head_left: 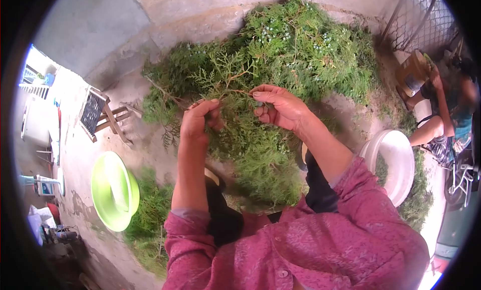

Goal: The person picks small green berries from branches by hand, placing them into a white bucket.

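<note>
A thin brown twig with green sprays [228, 72] stretches between my two hands, above a large heap of cut evergreen branches [300, 49] dotted with pale bluish berries. My left hand [201, 118] is closed around the twig's lower left part, its thumb on top. On the right, my right hand [279, 107] pinches the twig's reddish end between thumb and forefinger, the other fingers curled. More loose greenery [265, 165] lies beneath the hands, between the legs.
A green basin [104, 200] stands at the left beside more branches [148, 215]. Behind it is a small folding stool [111, 120]. A white tub [401, 165] stands at the right, near another person [443, 109] holding a container [413, 74].
</note>
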